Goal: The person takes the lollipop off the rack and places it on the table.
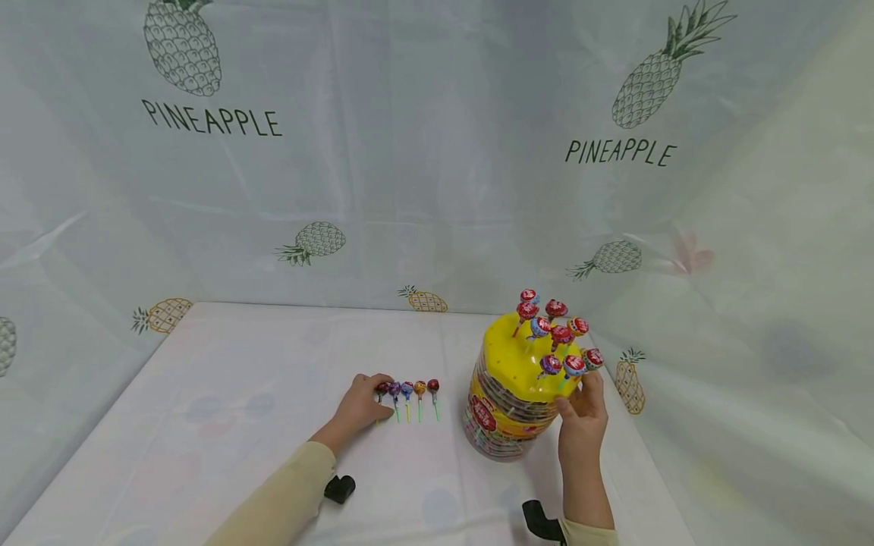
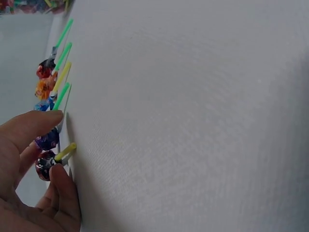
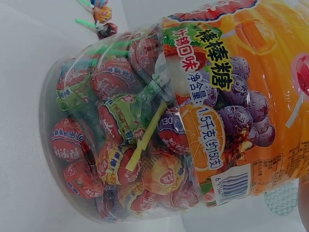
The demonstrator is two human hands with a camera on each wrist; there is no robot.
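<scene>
Lollipops (image 1: 407, 389), five in a row, one jar (image 1: 507, 415)

Head view: end lollipop (image 1: 381, 387) partly hidden by left hand (image 1: 358, 402); firm grip or mere touch, cannot tell. Lettering on upright lollipops (image 1: 561, 336) too small to read. Right hand's (image 1: 584, 417) fingertips hard to make out (beside lid (image 1: 504, 364)). Top-left pineapple (image 1: 183, 49) cut off by upper edge. Left wrist view: jar (image 2: 29, 7) cut off at corner. Right wrist view: jar top past right edge.
</scene>
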